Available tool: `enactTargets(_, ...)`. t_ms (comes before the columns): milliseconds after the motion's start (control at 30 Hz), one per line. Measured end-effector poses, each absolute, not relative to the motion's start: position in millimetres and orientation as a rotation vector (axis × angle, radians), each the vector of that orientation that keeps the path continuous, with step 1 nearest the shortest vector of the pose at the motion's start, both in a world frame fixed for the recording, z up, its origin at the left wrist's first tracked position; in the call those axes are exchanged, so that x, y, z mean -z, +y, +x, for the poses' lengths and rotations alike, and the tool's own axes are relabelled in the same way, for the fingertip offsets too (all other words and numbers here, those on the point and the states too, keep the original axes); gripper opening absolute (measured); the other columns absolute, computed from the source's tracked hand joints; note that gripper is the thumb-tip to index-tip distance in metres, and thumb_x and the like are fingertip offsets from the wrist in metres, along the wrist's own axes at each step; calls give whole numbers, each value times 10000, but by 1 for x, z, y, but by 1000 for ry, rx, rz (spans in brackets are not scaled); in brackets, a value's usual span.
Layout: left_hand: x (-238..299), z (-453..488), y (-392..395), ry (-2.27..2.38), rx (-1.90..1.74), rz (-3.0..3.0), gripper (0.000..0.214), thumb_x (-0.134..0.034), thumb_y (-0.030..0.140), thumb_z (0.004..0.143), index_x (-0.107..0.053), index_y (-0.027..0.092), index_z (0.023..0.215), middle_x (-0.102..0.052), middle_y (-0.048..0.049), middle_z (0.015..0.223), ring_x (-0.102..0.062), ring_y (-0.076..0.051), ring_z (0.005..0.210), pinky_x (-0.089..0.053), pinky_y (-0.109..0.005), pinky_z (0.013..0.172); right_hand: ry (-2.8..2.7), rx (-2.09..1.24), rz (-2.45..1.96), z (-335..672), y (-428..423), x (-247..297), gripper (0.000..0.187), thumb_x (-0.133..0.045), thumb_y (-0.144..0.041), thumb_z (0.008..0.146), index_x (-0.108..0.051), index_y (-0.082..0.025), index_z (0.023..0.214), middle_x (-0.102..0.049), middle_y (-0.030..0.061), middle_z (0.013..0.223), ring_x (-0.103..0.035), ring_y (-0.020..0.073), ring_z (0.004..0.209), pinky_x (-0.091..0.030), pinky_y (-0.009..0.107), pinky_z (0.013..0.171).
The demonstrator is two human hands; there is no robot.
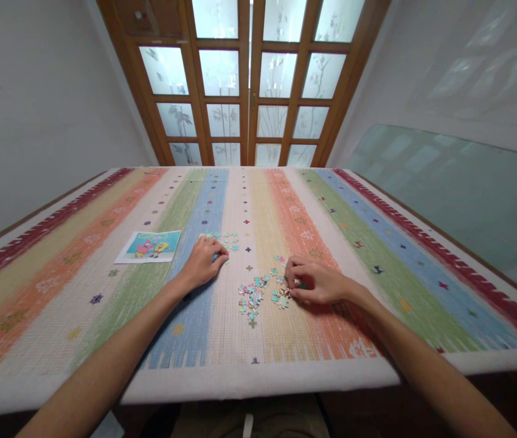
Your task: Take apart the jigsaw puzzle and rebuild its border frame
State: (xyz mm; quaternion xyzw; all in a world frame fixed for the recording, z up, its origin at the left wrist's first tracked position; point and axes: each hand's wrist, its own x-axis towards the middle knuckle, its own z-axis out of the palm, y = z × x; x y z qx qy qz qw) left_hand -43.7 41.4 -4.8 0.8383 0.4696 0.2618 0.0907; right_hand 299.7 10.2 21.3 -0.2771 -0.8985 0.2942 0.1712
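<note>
My left hand (204, 260) rests on the cloth with its fingers curled in and the thumb close to them. A teal jigsaw puzzle piece shows between thumb and fingers. Behind it lies a loose group of light green and teal puzzle pieces (229, 235). My right hand (317, 280) is bent over the right edge of a second group, its thumb and fingertips pinched at a puzzle piece mostly hidden by the fingers. More pieces show in teal under that palm. Mixed pink, teal and yellow puzzle pieces (253, 295) are scattered between the hands, nearer to me.
A picture card (154, 247) with pink and yellow cartoon figures lies left of my left hand. The striped tablecloth (117, 304) covers the table and hangs over its front edge. Wooden glass-paned doors (248, 103) stand beyond; a pale glass panel (459, 194) leans at right.
</note>
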Motion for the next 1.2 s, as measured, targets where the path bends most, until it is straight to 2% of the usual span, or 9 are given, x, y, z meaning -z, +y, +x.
enactTargets(267, -2, -33, 31, 1319, -885, 2443, 144, -559, 274, 962, -664, 204, 893, -674, -44, 917, -558, -241, 919, -434, -481, 944, -2542, -696, -886, 302, 15, -17, 75, -657, -167, 863, -616, -214, 822, -596, 60, 900, -573, 218, 855, -485, 392, 792)
enactTargets(433, -12, -11, 8, 1027, -786, 2455, 134, -598, 319, 955, -681, 214, 936, -674, -47, 894, -580, -234, 901, -457, -441, 883, -2539, -660, -894, 297, 11, -19, 77, -629, -153, 880, -658, -215, 913, -602, 63, 949, -574, 205, 844, -483, 382, 787)
enactTargets(633, -12, 4, -13, 828, -630, 2487, 97, -647, 323, 920, -701, 242, 915, -653, -39, 902, -576, -237, 927, -453, -421, 872, -2547, -852, -770, 289, 1, -22, 14, -698, -208, 854, -691, -196, 854, -578, 39, 929, -567, 182, 858, -490, 350, 804)
enactTargets(800, -8, 8, -15, 810, -621, 2491, 116, -670, 343, 924, -689, 231, 899, -637, -34, 891, -566, -228, 905, -433, -405, 851, -2546, -921, -735, 288, 0, -18, 122, -794, -264, 803, -716, -181, 847, -561, 31, 918, -545, 173, 845, -473, 333, 784)
enactTargets(933, -7, 12, -17, 800, -633, 2502, 168, -662, 390, 948, -680, 230, 900, -622, -31, 868, -550, -220, 876, -425, -390, 831, -2538, -922, -739, 288, 1, -18, 107, -786, -230, 793, -697, -183, 830, -572, 39, 925, -545, 179, 855, -470, 333, 775)
enactTargets(1100, -5, 16, -20, 788, -639, 2497, 203, -662, 410, 964, -670, 223, 885, -609, -27, 847, -547, -218, 867, -420, -375, 823, -2528, -942, -688, 289, 2, -19, 100, -711, -237, 853, -640, -197, 797, -611, 24, 836, -559, 179, 830, -472, 344, 784)
enactTargets(1200, -4, 20, -22, 778, -654, 2498, 200, -667, 425, 966, -669, 226, 944, -626, -31, 880, -552, -220, 874, -423, -374, 822, -2487, -973, -733, 289, 2, -21, 51, -676, -243, 876, -654, -202, 853, -636, 17, 807, -556, 161, 770, -464, 316, 722)
